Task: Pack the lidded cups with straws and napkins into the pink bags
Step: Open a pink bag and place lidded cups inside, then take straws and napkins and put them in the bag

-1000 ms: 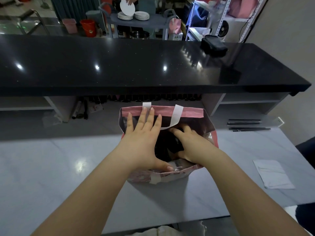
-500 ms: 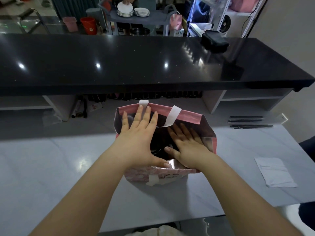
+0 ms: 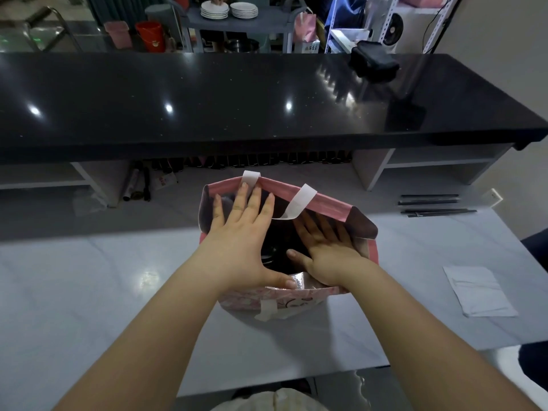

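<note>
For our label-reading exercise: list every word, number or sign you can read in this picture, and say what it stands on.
No text here reads with certainty.
On the white box behind the black counter: dark print, too small to read.
On the packet under that counter: a red mark, blurred.
On the pink bag front: dark drawn lines, no readable word.
On the red bucket: a pale mark, unreadable.

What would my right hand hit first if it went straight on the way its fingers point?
Your right hand would probably meet the pink bag's far wall, beside the white handle; depth inside is unclear.
</note>
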Available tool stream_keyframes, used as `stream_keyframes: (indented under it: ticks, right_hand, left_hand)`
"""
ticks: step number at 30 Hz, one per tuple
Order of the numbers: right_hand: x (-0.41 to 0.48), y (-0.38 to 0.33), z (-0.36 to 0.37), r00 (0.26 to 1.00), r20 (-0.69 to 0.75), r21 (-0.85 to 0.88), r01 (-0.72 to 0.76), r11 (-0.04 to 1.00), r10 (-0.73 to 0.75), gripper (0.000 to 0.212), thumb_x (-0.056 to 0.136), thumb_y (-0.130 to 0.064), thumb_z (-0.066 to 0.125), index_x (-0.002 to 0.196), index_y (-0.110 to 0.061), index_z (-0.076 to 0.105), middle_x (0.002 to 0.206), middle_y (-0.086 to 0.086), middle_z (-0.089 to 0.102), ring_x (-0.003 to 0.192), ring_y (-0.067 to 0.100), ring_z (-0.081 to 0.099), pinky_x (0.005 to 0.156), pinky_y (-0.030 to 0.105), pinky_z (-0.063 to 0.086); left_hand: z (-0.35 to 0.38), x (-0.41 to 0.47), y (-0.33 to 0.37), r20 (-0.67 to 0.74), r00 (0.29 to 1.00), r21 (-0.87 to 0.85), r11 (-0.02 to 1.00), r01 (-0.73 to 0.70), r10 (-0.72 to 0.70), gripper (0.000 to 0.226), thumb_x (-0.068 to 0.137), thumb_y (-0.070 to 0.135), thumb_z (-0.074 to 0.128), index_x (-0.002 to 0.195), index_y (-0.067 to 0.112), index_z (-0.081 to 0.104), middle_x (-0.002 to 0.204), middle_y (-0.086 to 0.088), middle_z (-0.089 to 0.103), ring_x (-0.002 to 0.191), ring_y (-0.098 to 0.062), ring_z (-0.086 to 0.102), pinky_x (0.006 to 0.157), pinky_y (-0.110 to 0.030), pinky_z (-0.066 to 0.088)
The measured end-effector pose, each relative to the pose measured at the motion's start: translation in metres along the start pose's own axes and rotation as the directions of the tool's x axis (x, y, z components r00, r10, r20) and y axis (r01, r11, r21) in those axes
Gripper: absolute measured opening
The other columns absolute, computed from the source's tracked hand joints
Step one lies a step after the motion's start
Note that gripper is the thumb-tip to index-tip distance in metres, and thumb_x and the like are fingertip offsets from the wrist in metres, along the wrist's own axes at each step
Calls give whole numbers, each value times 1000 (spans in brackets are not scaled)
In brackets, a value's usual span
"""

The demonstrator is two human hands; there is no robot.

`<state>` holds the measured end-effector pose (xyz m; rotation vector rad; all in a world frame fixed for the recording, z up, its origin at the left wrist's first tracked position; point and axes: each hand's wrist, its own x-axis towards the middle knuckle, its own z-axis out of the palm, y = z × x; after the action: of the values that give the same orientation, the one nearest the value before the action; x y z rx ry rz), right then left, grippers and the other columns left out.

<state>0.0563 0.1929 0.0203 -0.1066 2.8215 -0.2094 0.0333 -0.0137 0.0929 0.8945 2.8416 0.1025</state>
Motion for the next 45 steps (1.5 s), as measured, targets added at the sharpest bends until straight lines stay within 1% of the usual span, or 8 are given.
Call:
stream_keyframes:
  ticks: [4, 7, 11, 13, 26, 31, 39, 45]
  right_hand:
    - [-3, -3, -10, 999, 42, 16, -4, 1000, 4, 76, 92, -71, 19, 150, -38, -17, 158, -15, -24, 145, 16, -26, 116, 47, -17]
    - [-11, -15, -33, 1000, -5, 90, -2, 996, 2, 77, 89, -70, 34, 153, -39, 4, 161, -14, -11, 148, 23, -17, 118, 52, 1]
    - [-32, -33, -71, 984, -174, 127, 65, 990, -42, 53, 88, -49, 59, 138, -38, 44, 142, -10, 46, 129, 19, 44, 101, 46, 44]
    - [-45, -39, -87, 967, -251, 145, 79, 986, -41, 40, 86, -39, 63, 126, -39, 55, 122, -13, 57, 112, 13, 53, 88, 39, 50]
    - [-131, -34, -110, 772, -623, 95, -83, 992, 125, 24, 86, -21, 71, 110, -16, 70, 113, -2, 67, 110, 21, 54, 95, 33, 43]
    - [-170, -16, -91, 723, -616, 154, -280, 948, 313, 27, 88, -25, 69, 114, -20, 68, 116, -7, 65, 115, 16, 49, 94, 22, 35]
    - [-227, 20, -67, 606, -556, 341, -458, 821, 569, 26, 90, -24, 65, 116, -25, 64, 119, -12, 60, 120, 10, 44, 95, 27, 40]
    - [-235, 66, -41, 610, -488, 431, -454, 780, 624, 25, 90, -24, 63, 116, -26, 63, 119, -13, 59, 120, 8, 42, 93, 28, 40]
  left_hand:
    - [-6, -1, 2, -10, 1000, -28, 1000, 4, -4, 131, 65, 86, 52, 152, 21, -21, 158, -1, -32, 140, -20, -39, 116, -54, -19]
    - [-15, -1, 2, -83, 997, -43, 999, -9, 5, 111, 81, 73, 51, 155, 20, -11, 163, -3, -18, 147, -20, -25, 120, -51, -9]
    - [-27, -5, 0, -179, 983, -74, 996, -54, 40, 84, 91, 57, 53, 156, 28, 10, 165, -2, 7, 152, -22, 0, 119, -45, 17]
    - [-32, -7, 1, -226, 972, -76, 994, -75, 56, 73, 92, 53, 54, 153, 30, 23, 160, 1, 24, 149, -22, 15, 113, -43, 29]
    - [-62, 9, 55, -298, 914, -29, 955, -295, 274, 44, 95, 44, 50, 135, 27, 50, 129, 3, 57, 122, -23, 48, 101, -44, 39]
    - [-56, 17, 96, -335, 867, -62, 910, -410, 368, 40, 95, 40, 48, 132, 25, 52, 126, 0, 58, 118, -24, 50, 97, -44, 40]
    - [-24, 32, 175, -277, 799, -68, 818, -571, 534, 39, 96, 40, 48, 133, 27, 52, 129, 1, 56, 118, -25, 48, 94, -43, 39]
    - [12, 54, 220, -104, 845, -34, 847, -531, 525, 33, 95, 38, 46, 123, 24, 56, 123, 1, 56, 114, -25, 50, 92, -41, 37]
